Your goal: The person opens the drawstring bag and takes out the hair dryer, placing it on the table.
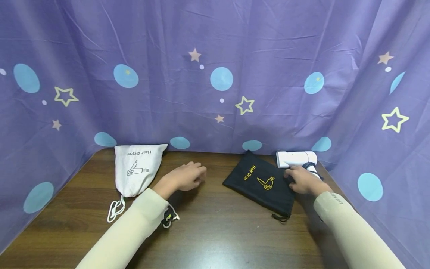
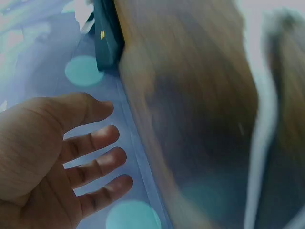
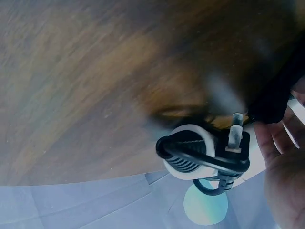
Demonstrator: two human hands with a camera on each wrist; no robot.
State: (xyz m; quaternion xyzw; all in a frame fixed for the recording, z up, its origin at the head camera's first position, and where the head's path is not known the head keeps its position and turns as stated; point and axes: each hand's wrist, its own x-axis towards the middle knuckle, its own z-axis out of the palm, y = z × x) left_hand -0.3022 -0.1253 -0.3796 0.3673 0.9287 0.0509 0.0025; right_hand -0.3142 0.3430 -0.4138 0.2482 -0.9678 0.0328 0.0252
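1. Black fabric drawstring bag (image 1: 246, 183) w/ yellow "Hair Dryer" print + dryer icon: right of centre on the brown wood-grain table (image 1: 215, 239), print side showing, turned at an angle. Looks flat, so prob. little or nothing inside, tho can't see in.

2. Right hand (image 1: 302, 181) is at that bag's right edge & seems to pinch the fabric btw thumb and fingers, prob. b/c a thin edge is easier to take than the flat middle. How firm: can't tell.

3. White hair dryer w/ round barrel (image 1: 295, 158) lies just beyond the right hand, at the table's far right. Dark cord (image 1: 309, 165) is wound round its handle, prob. to keep it compact & stop it trailing. Right wrist view shows the black plug (image 3: 233, 148) close by the handle's end, prob. same reason.

4. Left hand (image 1: 188, 176) hovers over the table, fingers loosely bent, nothing held, well apart from the right; prob. idle for now.

5. White fabric drawstring bag (image 1: 129, 186) lies far left, white cord (image 1: 115, 209) hanging loose toward the person. Print reads upside down, prob. b/c the mouth end faces them.

6. Small black bundle w/ pale cord (image 1: 168, 216) is partly hidden by the cream left sleeve (image 1: 134, 220); can't ID it.
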